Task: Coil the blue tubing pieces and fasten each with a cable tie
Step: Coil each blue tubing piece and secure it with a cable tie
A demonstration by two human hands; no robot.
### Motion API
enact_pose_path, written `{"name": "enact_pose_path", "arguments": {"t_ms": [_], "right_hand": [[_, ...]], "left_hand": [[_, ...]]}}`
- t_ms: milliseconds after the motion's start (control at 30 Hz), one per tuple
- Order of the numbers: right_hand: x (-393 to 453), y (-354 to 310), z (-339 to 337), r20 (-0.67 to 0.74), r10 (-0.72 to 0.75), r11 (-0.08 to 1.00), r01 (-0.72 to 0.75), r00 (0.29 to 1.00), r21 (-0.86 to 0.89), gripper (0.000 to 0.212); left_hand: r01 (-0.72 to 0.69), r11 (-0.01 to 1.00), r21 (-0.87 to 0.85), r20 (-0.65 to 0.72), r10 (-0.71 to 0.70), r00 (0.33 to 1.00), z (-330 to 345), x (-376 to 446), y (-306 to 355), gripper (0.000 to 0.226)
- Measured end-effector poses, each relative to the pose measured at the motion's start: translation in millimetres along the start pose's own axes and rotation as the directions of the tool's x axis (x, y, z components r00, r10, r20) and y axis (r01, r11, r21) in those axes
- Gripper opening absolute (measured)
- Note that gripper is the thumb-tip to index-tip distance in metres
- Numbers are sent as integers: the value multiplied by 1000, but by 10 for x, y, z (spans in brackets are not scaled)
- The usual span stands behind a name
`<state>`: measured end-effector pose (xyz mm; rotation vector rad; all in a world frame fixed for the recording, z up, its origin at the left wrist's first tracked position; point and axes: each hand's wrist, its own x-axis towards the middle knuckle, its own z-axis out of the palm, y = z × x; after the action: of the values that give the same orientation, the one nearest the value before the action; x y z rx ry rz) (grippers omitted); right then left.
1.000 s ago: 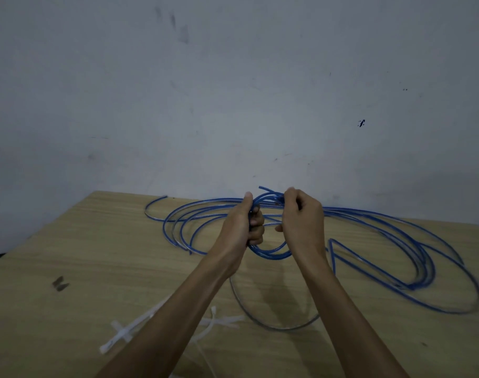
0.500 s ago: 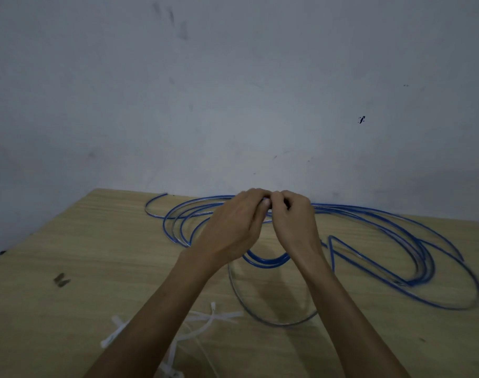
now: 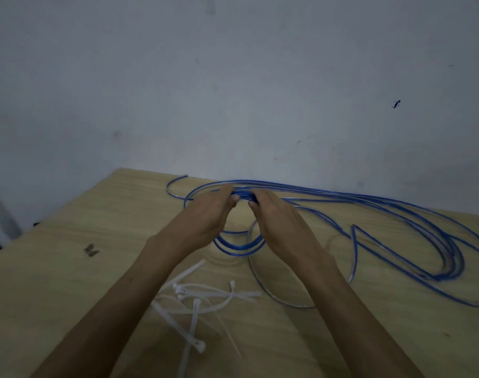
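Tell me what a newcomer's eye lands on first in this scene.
First, the two hands meeting mid-table: the left hand and right hand both grip a small coil of blue tubing. Behind and to the right, loose blue tubing sprawls toward the wall. Nearer the person, white cable ties lie scattered on the wooden table.

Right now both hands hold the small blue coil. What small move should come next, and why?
Probably keep the left hand gripping the coil and free the right hand to reach for a cable tie. The loops look gathered between the two hands, no tie is around them yet, and the white ties lie loose on the table near the person.
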<state>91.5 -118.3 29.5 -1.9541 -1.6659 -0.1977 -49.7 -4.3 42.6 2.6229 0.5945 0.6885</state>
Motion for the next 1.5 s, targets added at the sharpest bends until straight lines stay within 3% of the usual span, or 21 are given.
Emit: {"name": "enact_pose_path", "arguments": {"t_ms": [100, 167, 233, 300, 433, 500, 667, 733, 800, 833, 900, 933, 1000, 1200, 1500], "right_hand": [[-42, -69, 104, -6, -60, 997, 60, 998, -41, 31], [-51, -93, 144, -6, -76, 995, 75, 997, -70, 31], [-59, -131, 183, 4, -83, 990, 83, 997, -113, 30], [-74, -174, 224, 12, -93, 983, 94, 996, -155, 28], [-99, -216, 263, -8, -76, 976, 73, 997, -203, 26], [-93, -247, 252, -4, -57, 981, 55, 998, -188, 28], [-110, -376, 105, 88, -21, 990, 33, 996, -141, 56], [-127, -441, -27, 61, -63, 992, 69, 996, -102, 31], [-152, -484, -168, 208, -54, 997, 66, 977, -48, 7], [-180, -508, -216, 357, -35, 999, 44, 933, -16, 5], [-255, -580, -249, 645, -8, 1000, 16, 764, -7, 11], [-288, -611, -235, 726, 1, 999, 25, 687, -25, 14], [-329, -647, -172, 781, 5, 996, 65, 625, -58, 22], [-322, -646, -68, 759, 8, 989, 107, 651, -102, 19], [-236, -360, -551, 676, 10, 1000, -24, 737, 11, 7]], "left_hand": [[-3, 1000, 4, -30, 3, 1000, 20, -118, -120, 46], [43, 979, -198, -57, -55, 997, 77, -186, -183, 54], [87, 905, -416, -76, -130, 989, 134, -235, -206, 53], [129, 850, -510, -56, -182, 982, 173, -256, -208, 49], [268, 634, -725, 105, -284, 953, 156, -282, -153, 43], [275, 624, -731, 117, -282, 952, 131, -304, -185, 41], [231, 751, -618, -14, -305, 952, 68, -310, -301, 41], [202, 801, -563, -102, -310, 945, 43, -312, -367, 40], [186, 828, -530, -166, -316, 934, 19, -312, -437, 39], [191, 834, -518, -182, -326, 928, 11, -312, -469, 38], [213, 829, -517, -193, -355, 915, 1, -316, -506, 39], [221, 821, -526, -194, -368, 909, -3, -320, -511, 39], [228, 810, -540, -197, -384, 902, 1, -325, -521, 39], [248, 765, -595, -168, -420, 892, 19, -334, -509, 41], [296, 725, -622, -172, -495, 852, 65, -320, -554, 44]]}}
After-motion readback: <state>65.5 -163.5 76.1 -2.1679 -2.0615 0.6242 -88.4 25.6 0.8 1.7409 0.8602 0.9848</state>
